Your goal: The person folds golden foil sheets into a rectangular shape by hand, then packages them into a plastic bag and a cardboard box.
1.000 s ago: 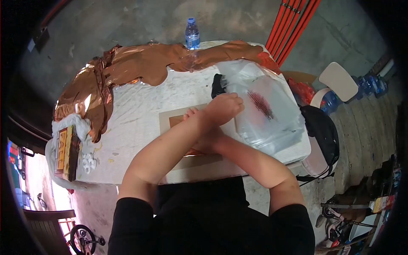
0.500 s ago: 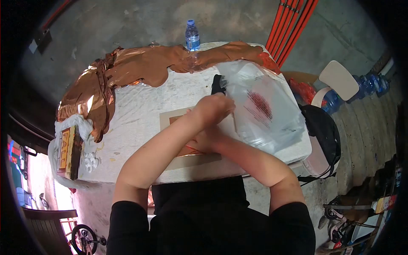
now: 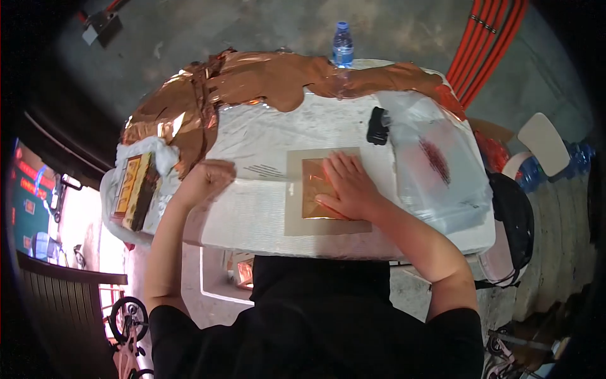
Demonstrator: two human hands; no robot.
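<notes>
A grey-beige board (image 3: 295, 221) lies flat near the table's front edge, with a shiny copper-coloured square sheet (image 3: 311, 183) on its middle. My right hand (image 3: 349, 189) rests on the right side of that sheet, fingers spread and pointing away from me. Further left, my left hand (image 3: 211, 181) is closed above the white table cover, its fingers curled; whatever it may hold is too small to make out. Several thin dark lines (image 3: 265, 170) show on the cover between my left hand and the board.
Crumpled copper foil (image 3: 252, 79) runs along the far and left edges. A bottle (image 3: 343, 45) stands behind it. Clear plastic bags (image 3: 435, 170) and a black object (image 3: 377, 126) lie right; a box (image 3: 136, 189) sits left. A white table cover (image 3: 252, 142) lies beneath.
My crossed arms have come apart. My left hand has moved from the right side over to the left, and my right hand now lies spread on the copper sheet. The view has shifted.
</notes>
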